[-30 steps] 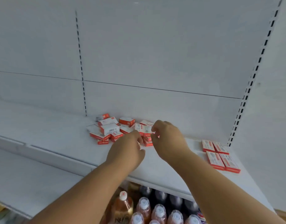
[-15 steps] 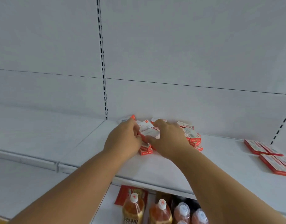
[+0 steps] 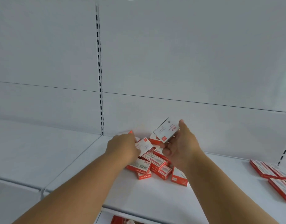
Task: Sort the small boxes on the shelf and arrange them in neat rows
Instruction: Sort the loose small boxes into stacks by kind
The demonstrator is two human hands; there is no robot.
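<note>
Head view of a white shelf [image 3: 155, 196] against a white slotted back panel [image 3: 171, 54]. A loose pile of small boxes [image 3: 152, 165], red and white, lies at the shelf's centre, several overlapping and tilted. The right hand [image 3: 179, 147] is raised just above the pile at its 1 o'clock edge, its grip closed on 1 lifted box [image 3: 165, 130], thumb and fingers curled round the box's lower end, the white printed face tilted toward the viewer. The left hand [image 3: 123, 147] rests on the pile at 9 o'clock, its grip pinching a white-faced box [image 3: 144, 146] still touching the heap. At 3 o'clock, well apart, arranged boxes [image 3: 274, 177] lie flat, side by side in rows.
</note>
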